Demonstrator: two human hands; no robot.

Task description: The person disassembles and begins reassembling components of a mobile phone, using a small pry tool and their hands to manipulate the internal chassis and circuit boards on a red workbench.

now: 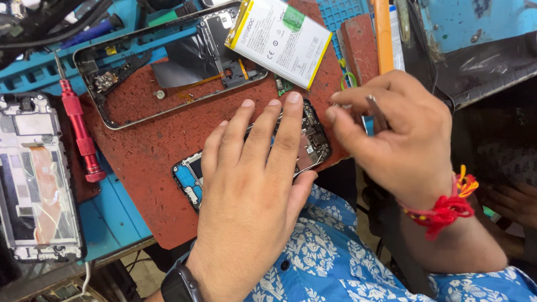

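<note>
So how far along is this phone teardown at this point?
Done: the battery is out, lying across the stripped frame. In hand: the left hand presses the opened phone to the red mat; the right hand holds tweezers. Left: both phones are unassembled, and the red screwdriver lies idle.

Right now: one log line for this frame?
left hand: flat on opened phone | right hand: pinching tweezers | battery: out, on red mat

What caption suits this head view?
Left hand flat on an opened phone, right hand pinching tweezers.
</note>
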